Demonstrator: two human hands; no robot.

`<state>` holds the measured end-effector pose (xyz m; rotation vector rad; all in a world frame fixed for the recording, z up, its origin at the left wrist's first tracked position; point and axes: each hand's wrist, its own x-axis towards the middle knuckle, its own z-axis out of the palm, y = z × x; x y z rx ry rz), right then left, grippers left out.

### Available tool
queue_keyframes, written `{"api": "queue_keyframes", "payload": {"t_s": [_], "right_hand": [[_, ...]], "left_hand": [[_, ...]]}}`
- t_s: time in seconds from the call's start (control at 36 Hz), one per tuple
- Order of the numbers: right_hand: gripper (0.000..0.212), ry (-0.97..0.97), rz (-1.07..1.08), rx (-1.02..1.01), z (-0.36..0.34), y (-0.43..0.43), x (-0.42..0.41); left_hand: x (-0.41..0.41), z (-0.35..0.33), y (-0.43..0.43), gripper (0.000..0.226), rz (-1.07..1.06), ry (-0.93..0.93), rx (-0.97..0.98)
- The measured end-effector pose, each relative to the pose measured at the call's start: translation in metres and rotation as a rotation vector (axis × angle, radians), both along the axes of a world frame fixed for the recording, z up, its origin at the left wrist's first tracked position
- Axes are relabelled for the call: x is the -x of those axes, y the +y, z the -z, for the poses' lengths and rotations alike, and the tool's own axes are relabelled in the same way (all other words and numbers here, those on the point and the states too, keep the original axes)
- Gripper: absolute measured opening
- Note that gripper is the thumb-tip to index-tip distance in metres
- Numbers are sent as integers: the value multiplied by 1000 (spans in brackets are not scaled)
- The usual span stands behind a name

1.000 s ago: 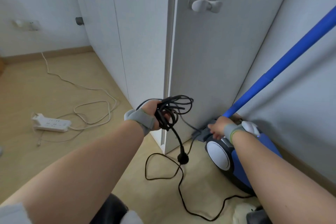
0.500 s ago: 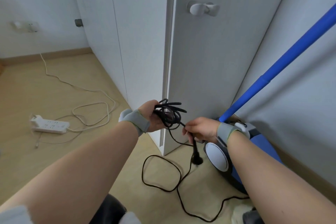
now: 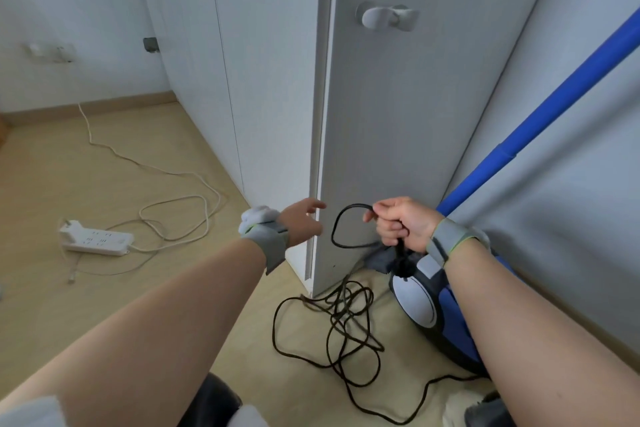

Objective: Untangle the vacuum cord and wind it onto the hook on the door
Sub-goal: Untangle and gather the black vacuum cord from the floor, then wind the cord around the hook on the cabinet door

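Note:
The black vacuum cord lies in a loose tangle on the floor at the foot of the white door. My right hand is shut on the cord near its plug end, with one loop standing out to the left and the plug hanging below the fist. My left hand is open and empty, just left of that loop, by the door edge. The grey hook is fixed high on the door, bare. The blue and white vacuum sits below my right wrist.
The vacuum's blue tube slants up to the right along the wall. A white power strip with its white cable lies on the wooden floor at left. White cupboard panels stand left of the door.
My left hand let go of the bundled cord, which dropped to the floor in a tangle. My right hand has risen with the plug end and a loop of cord.

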<state>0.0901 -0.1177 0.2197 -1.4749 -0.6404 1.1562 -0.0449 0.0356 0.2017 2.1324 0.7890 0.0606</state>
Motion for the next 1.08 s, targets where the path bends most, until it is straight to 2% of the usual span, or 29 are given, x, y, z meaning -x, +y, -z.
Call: {"api": "queue_keyframes", "payload": {"t_s": [0.08, 0.17, 0.25, 0.39, 0.56, 0.61, 0.75, 0.81, 0.86, 0.89, 0.94, 1.03, 1.08], "right_hand": [[34, -45, -6, 24, 4, 1, 1], [32, -71, 4, 30, 6, 4, 4], [27, -44, 68, 2, 8, 8, 8], [30, 126, 168, -102, -1, 13, 12], [47, 308, -34, -200, -14, 5, 18], [49, 266, -47, -208, -15, 5, 19], [21, 11, 124, -104, -22, 12, 17], [9, -204, 174, -39, -26, 10, 10], [7, -483, 217, 61, -32, 6, 1], [6, -562, 234, 102, -38, 4, -2], [16, -584, 225, 106, -51, 4, -5], [24, -359, 226, -14, -71, 8, -3], [25, -287, 255, -60, -88, 12, -3]], "left_hand": [[-1, -1, -9, 45, 180, 5, -71], [-2, -1, -14, 26, 206, 0, -113], [-3, 0, -18, 15, 141, -61, -61], [-4, -3, -18, 25, -77, -164, 112], [-2, -8, -23, 23, -231, -231, 277], [-2, -7, -25, 20, -221, -226, 311], [4, -6, -26, 15, -134, -149, 292], [5, -15, -22, 21, -164, -173, 298], [6, -31, -18, 25, -206, -240, 333], [5, -41, -16, 26, -221, -276, 339], [1, -63, -13, 30, -234, -347, 318], [-9, -101, -11, 30, -204, -435, 274], [-20, -129, -11, 28, -160, -499, 246]]}}
